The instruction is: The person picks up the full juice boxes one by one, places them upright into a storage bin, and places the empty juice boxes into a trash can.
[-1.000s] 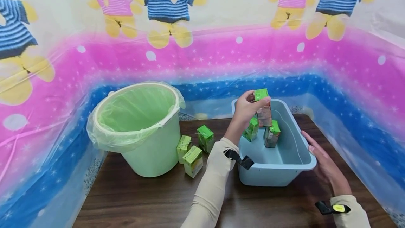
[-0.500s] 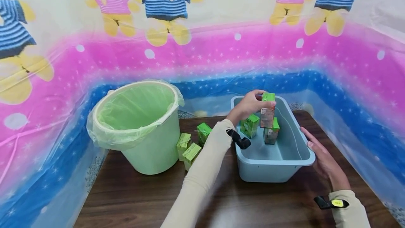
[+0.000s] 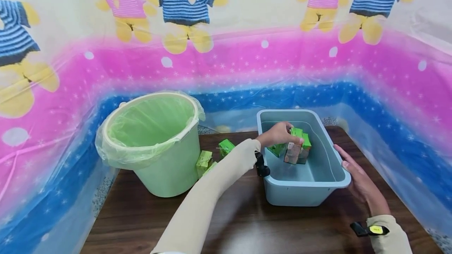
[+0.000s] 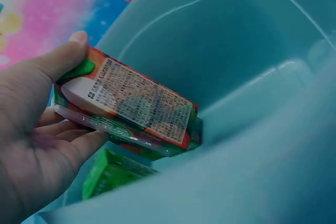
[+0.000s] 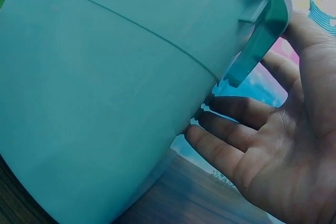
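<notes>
My left hand (image 3: 279, 133) is down inside the blue-grey basin (image 3: 303, 184), gripping a juice box (image 3: 292, 152) with a green top. In the left wrist view, thumb and fingers hold that juice box (image 4: 142, 100) near one end, and a printed text panel and a clear straw sleeve show on its sides. Two more green-topped boxes are in the basin: one (image 3: 305, 141) right beside the held one, another (image 3: 277, 150) partly behind my hand. My right hand (image 3: 361, 179) rests at the basin's right side, its fairly straight fingers (image 5: 226, 148) touching the outer wall below the rim.
A pale green bucket (image 3: 169, 171) with a clear green liner (image 3: 152, 120) stands to the left. Beside it are several green juice boxes (image 3: 204, 161), partly covered by my left sleeve (image 3: 212, 183). The brown table (image 3: 240, 222) is surrounded by a bear-print plastic sheet (image 3: 229, 62).
My left hand has lowered the juice box into the basin, beside another box. The left forearm now covers more of the boxes near the bucket. My right hand stays at the basin.
</notes>
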Demonstrator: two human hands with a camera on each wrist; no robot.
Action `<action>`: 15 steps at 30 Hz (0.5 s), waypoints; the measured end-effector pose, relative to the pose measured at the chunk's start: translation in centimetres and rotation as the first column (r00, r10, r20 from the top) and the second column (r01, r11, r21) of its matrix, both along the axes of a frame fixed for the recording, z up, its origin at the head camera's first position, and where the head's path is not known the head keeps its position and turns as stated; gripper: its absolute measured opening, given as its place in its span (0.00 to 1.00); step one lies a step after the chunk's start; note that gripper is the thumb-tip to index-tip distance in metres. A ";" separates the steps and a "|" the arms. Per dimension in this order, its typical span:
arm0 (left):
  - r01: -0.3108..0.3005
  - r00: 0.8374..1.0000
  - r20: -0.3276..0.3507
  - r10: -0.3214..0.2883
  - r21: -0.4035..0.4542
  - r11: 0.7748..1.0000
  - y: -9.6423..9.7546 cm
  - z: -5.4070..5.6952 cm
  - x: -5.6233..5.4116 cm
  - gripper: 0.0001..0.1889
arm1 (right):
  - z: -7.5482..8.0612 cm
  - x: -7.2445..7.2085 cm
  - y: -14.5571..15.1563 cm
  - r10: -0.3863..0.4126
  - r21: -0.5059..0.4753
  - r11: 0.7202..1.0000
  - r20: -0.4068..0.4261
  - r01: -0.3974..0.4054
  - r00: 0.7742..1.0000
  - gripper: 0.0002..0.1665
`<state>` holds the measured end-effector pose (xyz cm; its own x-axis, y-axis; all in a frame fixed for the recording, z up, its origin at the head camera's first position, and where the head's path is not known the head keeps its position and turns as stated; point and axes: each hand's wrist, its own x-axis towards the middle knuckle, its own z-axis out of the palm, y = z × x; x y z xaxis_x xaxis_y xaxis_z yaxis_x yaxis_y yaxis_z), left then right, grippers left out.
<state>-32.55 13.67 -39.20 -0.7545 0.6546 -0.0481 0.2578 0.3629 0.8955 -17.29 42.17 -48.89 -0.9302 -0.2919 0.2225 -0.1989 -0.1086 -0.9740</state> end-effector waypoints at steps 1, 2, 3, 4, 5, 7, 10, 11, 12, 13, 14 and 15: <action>0.012 1.000 -0.023 -0.013 -0.038 0.999 0.0 -0.2 0.0 0.39 | 0.0 0.0 0.0 0.007 0.003 1.000 -0.002 -0.007 1.000 0.33; 0.023 0.999 -0.037 -0.025 -0.064 0.998 0.0 -0.2 0.0 0.38 | 0.1 0.0 0.0 0.011 0.002 1.000 -0.001 -0.011 1.000 0.33; 0.031 0.999 -0.041 -0.034 -0.079 0.996 0.0 -0.2 0.0 0.37 | 0.1 0.0 0.0 0.010 0.003 1.000 -0.004 -0.010 1.000 0.33; 0.045 0.998 -0.042 -0.049 -0.083 0.995 0.0 -0.2 -0.1 0.35 | 0.2 0.0 0.0 0.004 0.007 1.000 -0.003 -0.004 1.000 0.33; 0.056 0.997 -0.039 -0.059 -0.089 0.995 0.0 -0.1 -0.1 0.32 | 0.2 0.0 0.0 -0.004 0.015 1.000 -0.001 0.004 1.000 0.33; 0.057 0.998 -0.015 -0.058 -0.083 0.995 0.2 0.2 -0.2 0.28 | 0.3 0.0 0.1 -0.019 0.021 1.000 0.007 0.018 1.000 0.33; 0.059 0.998 0.041 -0.057 -0.051 0.997 0.5 0.7 -0.4 0.21 | 0.3 0.1 0.1 -0.032 0.023 0.999 0.022 0.032 0.999 0.33; 0.046 0.997 0.062 -0.043 -0.040 0.998 0.7 0.8 -0.5 0.19 | 0.3 0.1 0.1 -0.026 0.015 1.000 0.023 0.026 0.999 0.33; 0.025 0.996 0.091 -0.022 -0.026 0.999 0.8 0.9 -0.5 0.18 | 0.2 0.2 0.1 -0.021 0.011 1.000 0.026 0.021 0.999 0.33; 0.004 0.994 0.113 -0.003 -0.014 1.000 1.0 0.9 -0.6 0.18 | 0.2 0.2 0.0 -0.014 0.008 1.000 0.025 0.014 1.000 0.33; -0.010 0.991 0.132 0.011 -0.008 1.000 1.1 0.9 -0.6 0.18 | 0.2 0.2 0.0 -0.006 0.002 1.000 0.026 0.006 1.000 0.33; -0.019 0.988 0.151 0.020 -0.003 1.000 1.3 0.8 -0.6 0.20 | 0.1 0.2 0.0 0.004 -0.002 1.000 0.022 -0.004 1.000 0.33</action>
